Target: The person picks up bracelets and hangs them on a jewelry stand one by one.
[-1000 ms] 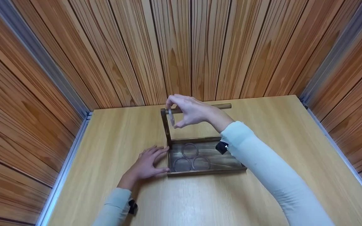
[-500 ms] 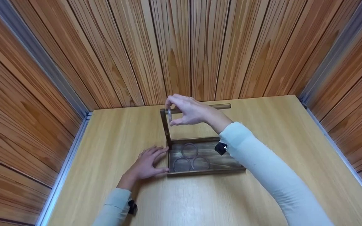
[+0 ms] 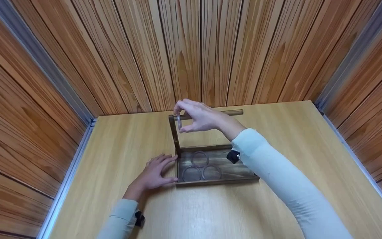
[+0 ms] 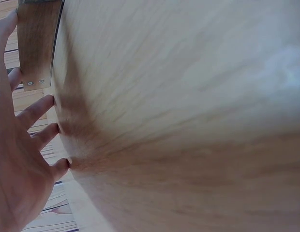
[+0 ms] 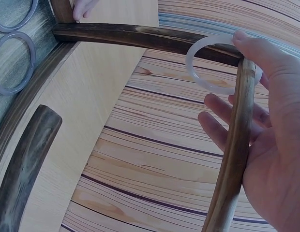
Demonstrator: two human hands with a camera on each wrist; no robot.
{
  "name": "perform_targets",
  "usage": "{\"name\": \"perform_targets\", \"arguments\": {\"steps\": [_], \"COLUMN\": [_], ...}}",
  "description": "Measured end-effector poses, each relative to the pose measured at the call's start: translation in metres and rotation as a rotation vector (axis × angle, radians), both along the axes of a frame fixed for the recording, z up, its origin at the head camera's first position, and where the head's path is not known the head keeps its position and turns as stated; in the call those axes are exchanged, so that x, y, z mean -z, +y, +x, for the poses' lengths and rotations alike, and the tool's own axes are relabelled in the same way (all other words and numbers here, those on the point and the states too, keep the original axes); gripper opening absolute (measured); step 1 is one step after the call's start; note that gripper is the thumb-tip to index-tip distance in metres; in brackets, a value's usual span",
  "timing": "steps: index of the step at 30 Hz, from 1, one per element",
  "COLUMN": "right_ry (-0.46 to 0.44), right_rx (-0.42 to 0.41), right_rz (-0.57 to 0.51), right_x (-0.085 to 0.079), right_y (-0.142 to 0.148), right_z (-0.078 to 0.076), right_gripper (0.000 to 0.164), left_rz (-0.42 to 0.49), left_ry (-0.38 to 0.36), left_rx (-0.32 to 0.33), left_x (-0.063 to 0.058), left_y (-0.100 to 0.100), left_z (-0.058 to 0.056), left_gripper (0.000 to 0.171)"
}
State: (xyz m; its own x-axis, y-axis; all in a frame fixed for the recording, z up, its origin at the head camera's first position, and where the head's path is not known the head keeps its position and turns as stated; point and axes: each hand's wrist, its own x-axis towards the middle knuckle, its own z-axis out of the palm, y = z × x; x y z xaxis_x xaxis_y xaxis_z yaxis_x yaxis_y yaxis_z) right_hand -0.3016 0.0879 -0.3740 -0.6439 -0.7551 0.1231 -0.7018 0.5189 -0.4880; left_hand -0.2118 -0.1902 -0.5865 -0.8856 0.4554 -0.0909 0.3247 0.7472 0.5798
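My right hand (image 3: pixel 199 116) pinches a pale translucent bangle (image 3: pixel 179 123) between thumb and fingers, beside the upright post (image 3: pixel 175 134) of a dark wooden stand. In the right wrist view the bangle (image 5: pixel 190 65) encircles the horizontal bar (image 5: pixel 232 140) near its joint with the post. My left hand (image 3: pixel 154 172) has its fingers spread, thumb and index fingertips touching the left end of the stand's tray (image 3: pixel 217 182). In the left wrist view the other fingertips of the hand (image 4: pixel 19 159) rest on the table. Several similar bangles (image 3: pixel 192 160) lie in the tray.
A rounded dark wooden rod (image 5: pixel 29 164) shows at the left of the right wrist view. My right forearm (image 3: pixel 287 179) covers the tray's right part. Wood-plank panels (image 3: pixel 187 56) enclose the light wooden table (image 3: pixel 128 136) at the back and sides.
My right hand has shifted slightly left and up with the bangle, bringing it closer to the post, then held there. The left hand has stayed in place.
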Motion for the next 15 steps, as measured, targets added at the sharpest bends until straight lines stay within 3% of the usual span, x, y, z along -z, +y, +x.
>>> {"name": "perform_targets", "arguments": {"steps": [15], "right_ry": [-0.037], "right_rx": [-0.004], "right_rz": [-0.058], "right_x": [-0.011], "right_y": [0.002], "right_z": [-0.001], "right_gripper": [0.062], "left_rz": [-0.006], "left_ry": [-0.004], "left_rx": [-0.009], "left_x": [-0.001], "left_y": [-0.001], "left_z": [0.000], "left_gripper": [0.088]}}
